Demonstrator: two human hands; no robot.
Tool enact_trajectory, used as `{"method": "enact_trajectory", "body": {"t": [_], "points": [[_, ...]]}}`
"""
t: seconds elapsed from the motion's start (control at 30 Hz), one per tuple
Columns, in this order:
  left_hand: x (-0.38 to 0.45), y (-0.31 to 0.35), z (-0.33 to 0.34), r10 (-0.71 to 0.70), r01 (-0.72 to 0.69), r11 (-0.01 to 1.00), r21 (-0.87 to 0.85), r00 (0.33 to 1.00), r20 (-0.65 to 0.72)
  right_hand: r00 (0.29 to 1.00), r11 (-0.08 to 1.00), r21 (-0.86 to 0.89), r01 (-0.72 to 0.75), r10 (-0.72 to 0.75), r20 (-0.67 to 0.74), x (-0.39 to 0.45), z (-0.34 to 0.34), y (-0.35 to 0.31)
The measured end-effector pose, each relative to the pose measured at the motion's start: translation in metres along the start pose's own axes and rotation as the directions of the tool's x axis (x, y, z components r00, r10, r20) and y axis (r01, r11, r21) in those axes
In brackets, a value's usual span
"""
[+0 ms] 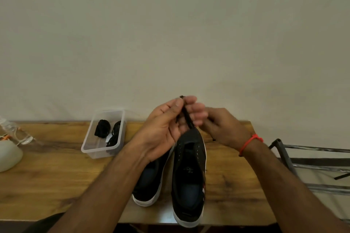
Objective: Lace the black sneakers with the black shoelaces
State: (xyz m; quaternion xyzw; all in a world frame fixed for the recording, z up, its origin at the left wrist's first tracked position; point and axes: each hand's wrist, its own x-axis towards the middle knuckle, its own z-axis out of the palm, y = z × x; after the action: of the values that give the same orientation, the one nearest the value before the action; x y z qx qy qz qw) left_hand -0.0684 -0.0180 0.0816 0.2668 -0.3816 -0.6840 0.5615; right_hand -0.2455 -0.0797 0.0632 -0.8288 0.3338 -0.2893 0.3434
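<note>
Wooden tabletop (56, 176) against a plain wall; metal rack (310, 159) off its right end.

Two black sneakers, white soles, side by side at the near edge, toes away: right sneaker (189, 179) fully visible, eyelets empty; left sneaker (151, 179) partly under the left forearm.

Clear plastic tub (89, 147) left of the shoes, holding a black bundle (101, 127) and more coiled black lace (114, 136).

Left hand (166, 123) raised above the toes, thumb and fingers pinching a black shoelace (187, 117) near its tip. Right hand (225, 126) beside it, fingers curled toward the lace (blurred; cannot tell whether it grips).

Judgement: lace is light, limp, will flop and twist; hold just behind the stiff tip for threading. Sneakers light, stable on flat soles; steady by the side.
</note>
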Motion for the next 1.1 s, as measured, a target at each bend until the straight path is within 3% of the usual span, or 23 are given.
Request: {"method": "enact_trajectory", "body": {"t": [0.07, 0.1, 0.13, 0.2, 0.23, 0.37, 0.5, 0.57, 0.67, 0.73, 0.77, 0.8, 0.83, 0.9, 0.93, 0.97, 1.03, 1.1], "points": [[0.006, -0.003, -0.008, 0.147, -0.134, 0.977, 0.166, 0.987, -0.068, 0.987, 0.992, -0.122, 0.018, 0.002, 0.161, 0.001, 0.010, -0.002], [0.008, -0.005, -0.015, 0.218, -0.172, 0.908, 0.381, 0.973, -0.081, 0.978, 0.987, -0.154, 0.055, -0.022, 0.206, 0.001, 0.013, -0.005], [0.008, -0.008, -0.023, 0.270, -0.169, 0.765, 0.621, 0.960, -0.072, 0.976, 0.981, -0.171, 0.091, -0.054, 0.213, 0.001, 0.013, -0.007], [0.006, -0.011, -0.033, 0.206, -0.100, 0.508, 0.855, 0.979, -0.007, 0.986, 0.981, -0.153, 0.119, -0.099, 0.131, 0.000, 0.007, -0.009], [0.003, -0.013, -0.032, 0.125, -0.062, 0.488, 0.871, 0.992, 0.000, 0.990, 0.982, -0.142, 0.127, -0.117, 0.079, 0.001, 0.001, -0.008], [-0.001, -0.012, -0.017, -0.145, 0.144, 0.746, 0.650, 0.988, -0.053, 0.992, 0.991, -0.074, 0.111, -0.116, -0.059, -0.002, -0.009, 0.000], [-0.003, -0.005, -0.019, -0.293, 0.205, 0.682, 0.703, 0.956, 0.005, 0.986, 0.996, 0.047, 0.078, -0.070, -0.153, -0.005, -0.006, 0.005], [-0.006, -0.003, -0.018, -0.291, 0.206, 0.768, 0.606, 0.956, 0.044, 0.978, 0.992, 0.105, 0.076, -0.053, -0.203, -0.002, -0.005, 0.007], [-0.006, 0.001, -0.009, -0.196, 0.145, 0.936, 0.321, 0.972, 0.131, 0.965, 0.995, 0.077, 0.069, -0.047, -0.258, 0.003, -0.003, 0.012], [-0.002, 0.000, -0.003, -0.068, 0.061, 0.993, 0.104, 0.996, 0.066, 0.989, 0.998, -0.043, 0.041, -0.047, -0.140, 0.003, 0.001, 0.013], [0.002, -0.002, -0.004, 0.003, -0.003, 0.997, 0.079, 1.000, 0.007, 0.999, 0.992, -0.120, 0.026, -0.030, -0.033, 0.002, 0.006, 0.013], [0.005, -0.005, -0.007, 0.078, -0.068, 0.984, 0.166, 0.995, -0.055, 0.997, 0.980, -0.194, 0.035, -0.020, 0.077, 0.002, 0.011, 0.013], [0.008, -0.008, -0.013, 0.166, -0.117, 0.923, 0.366, 0.980, -0.106, 0.988, 0.968, -0.241, 0.069, -0.033, 0.151, 0.001, 0.015, 0.012], [0.009, -0.015, -0.027, 0.287, -0.092, 0.601, 0.794, 0.952, -0.108, 0.982, 0.962, -0.235, 0.137, -0.100, 0.163, 0.001, 0.016, 0.005], [0.008, -0.017, -0.031, 0.255, -0.052, 0.482, 0.874, 0.963, -0.084, 0.986, 0.966, -0.208, 0.152, -0.132, 0.107, 0.001, 0.012, 0.002], [0.006, -0.018, -0.032, 0.184, -0.017, 0.467, 0.884, 0.980, -0.079, 0.987, 0.969, -0.187, 0.159, -0.154, 0.037, 0.002, 0.006, -0.001], [0.002, -0.018, -0.024, -0.006, 0.072, 0.620, 0.781, 0.996, -0.086, 0.987, 0.979, -0.148, 0.138, -0.149, -0.065, 0.002, -0.005, -0.001], [0.001, -0.013, -0.016, -0.151, 0.187, 0.736, 0.651, 0.982, -0.112, 0.991, 0.991, -0.087, 0.104, -0.111, -0.080, 0.001, -0.008, 0.001]]}}
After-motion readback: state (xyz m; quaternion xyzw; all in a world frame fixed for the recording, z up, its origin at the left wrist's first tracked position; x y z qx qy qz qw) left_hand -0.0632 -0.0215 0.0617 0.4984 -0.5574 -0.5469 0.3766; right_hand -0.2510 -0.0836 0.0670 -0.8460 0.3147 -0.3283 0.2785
